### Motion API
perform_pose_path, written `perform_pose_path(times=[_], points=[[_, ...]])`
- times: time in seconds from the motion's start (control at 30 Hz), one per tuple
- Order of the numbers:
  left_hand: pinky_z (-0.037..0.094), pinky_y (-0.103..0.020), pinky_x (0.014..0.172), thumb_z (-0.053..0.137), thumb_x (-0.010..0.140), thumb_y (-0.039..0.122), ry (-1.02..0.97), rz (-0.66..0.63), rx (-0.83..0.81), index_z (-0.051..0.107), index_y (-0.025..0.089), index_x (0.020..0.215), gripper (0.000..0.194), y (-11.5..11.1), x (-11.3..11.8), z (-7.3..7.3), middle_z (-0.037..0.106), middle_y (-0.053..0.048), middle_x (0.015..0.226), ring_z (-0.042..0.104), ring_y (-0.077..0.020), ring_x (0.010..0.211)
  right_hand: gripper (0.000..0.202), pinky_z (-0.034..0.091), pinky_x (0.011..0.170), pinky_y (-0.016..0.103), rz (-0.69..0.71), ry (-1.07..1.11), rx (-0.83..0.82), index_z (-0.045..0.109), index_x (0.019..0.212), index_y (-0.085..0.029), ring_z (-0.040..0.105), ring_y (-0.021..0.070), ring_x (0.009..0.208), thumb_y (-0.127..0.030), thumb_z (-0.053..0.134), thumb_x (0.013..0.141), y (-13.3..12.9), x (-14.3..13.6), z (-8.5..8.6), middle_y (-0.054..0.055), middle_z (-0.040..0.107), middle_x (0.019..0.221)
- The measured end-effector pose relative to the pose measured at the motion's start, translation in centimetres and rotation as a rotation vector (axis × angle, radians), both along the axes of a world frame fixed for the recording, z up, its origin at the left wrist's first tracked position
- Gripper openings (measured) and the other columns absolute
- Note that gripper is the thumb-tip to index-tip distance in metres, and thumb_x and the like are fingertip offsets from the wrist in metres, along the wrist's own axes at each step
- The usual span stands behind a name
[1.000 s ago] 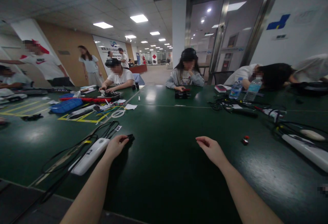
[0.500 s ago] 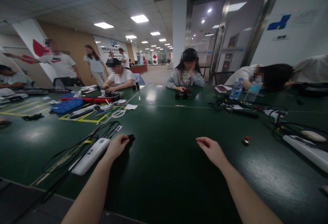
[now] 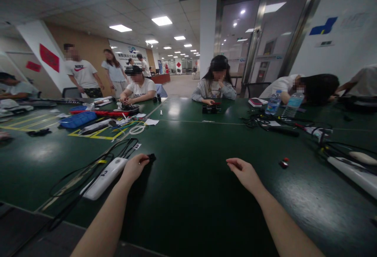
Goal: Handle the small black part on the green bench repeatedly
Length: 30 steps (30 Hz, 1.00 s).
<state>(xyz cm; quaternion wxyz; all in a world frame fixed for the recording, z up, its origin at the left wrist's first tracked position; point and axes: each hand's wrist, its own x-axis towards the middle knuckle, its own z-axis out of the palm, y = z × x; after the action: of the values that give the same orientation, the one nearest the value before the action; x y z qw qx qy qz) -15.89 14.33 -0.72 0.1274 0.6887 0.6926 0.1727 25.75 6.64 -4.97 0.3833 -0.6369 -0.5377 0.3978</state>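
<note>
My left hand [image 3: 137, 166] is closed in a pinch over the green table [image 3: 182, 194]. At its fingertips is a small black object [image 3: 152, 157], dark and uneven in outline; its kind is too unclear to name. Just beside that wrist lies a white power strip [image 3: 104, 179] marked 2. Across from it, my right hand [image 3: 241, 172] hovers with thumb and fingers brought together. Nothing shows between those fingertips. The nearest thing on its right is a small red-and-dark item [image 3: 284, 163] on the tabletop.
Black cables [image 3: 85, 170] run along the left power strip. Farther left are a blue tray [image 3: 78, 120] and a coil of white cable [image 3: 137, 130]. Two water bottles [image 3: 273, 103], more cables and another white strip [image 3: 353, 174] are on the right. Several people sit around the table.
Both my hands hold nearly the same pose and place; the view has shifted slightly. At the back left, a standing person has lowered an outstretched arm.
</note>
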Motion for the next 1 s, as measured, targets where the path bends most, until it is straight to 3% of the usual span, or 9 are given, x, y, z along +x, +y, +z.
perform_pose_path(times=[0.27, 0.43, 0.6, 1.0], points=[[0.041, -0.030, 0.078, 0.043, 0.074, 0.031, -0.015, -0.015, 0.020, 0.055, 0.017, 0.086, 0.021, 0.3, -0.1, -0.4, 0.060, -0.006, 0.089, 0.056, -0.0199, 0.084, 0.025, 0.045, 0.081, 0.035, -0.015, -0.020, -0.009, 0.060, 0.100, -0.022, 0.057, 0.0174, 0.091, -0.027, 0.051, 0.078, -0.5, -0.5, 1.2, 0.002, 0.061, 0.099], [0.043, -0.031, 0.072, 0.043, 0.073, 0.034, -0.046, -0.047, 0.023, 0.053, 0.018, 0.093, 0.027, 0.2, -0.4, -0.5, 0.056, -0.004, 0.079, 0.055, -0.0192, 0.077, 0.024, 0.045, 0.082, 0.035, -0.026, -0.015, -0.013, 0.061, 0.099, -0.022, 0.057, 0.0178, 0.091, -0.026, 0.051, 0.077, -0.5, -0.6, 1.4, 0.002, 0.062, 0.097], [0.044, -0.029, 0.076, 0.050, 0.066, 0.031, -0.084, -0.106, 0.048, 0.056, 0.016, 0.093, 0.032, 0.4, -1.1, -1.0, 0.055, -0.005, 0.090, 0.055, -0.0180, 0.079, 0.024, 0.044, 0.084, 0.036, -0.032, 0.007, -0.035, 0.060, 0.100, -0.022, 0.056, 0.0183, 0.093, -0.025, 0.051, 0.078, -0.6, -0.5, 1.5, 0.002, 0.061, 0.100], [0.042, -0.032, 0.082, 0.046, 0.070, 0.027, 0.045, -0.123, 0.014, 0.062, 0.017, 0.096, 0.031, 0.1, -0.2, 0.1, 0.053, -0.006, 0.095, 0.055, -0.0198, 0.082, 0.025, 0.044, 0.082, 0.034, -0.024, -0.024, -0.017, 0.060, 0.100, -0.023, 0.056, 0.0181, 0.094, -0.029, 0.051, 0.077, -0.4, -0.4, 0.9, 0.002, 0.062, 0.100]])
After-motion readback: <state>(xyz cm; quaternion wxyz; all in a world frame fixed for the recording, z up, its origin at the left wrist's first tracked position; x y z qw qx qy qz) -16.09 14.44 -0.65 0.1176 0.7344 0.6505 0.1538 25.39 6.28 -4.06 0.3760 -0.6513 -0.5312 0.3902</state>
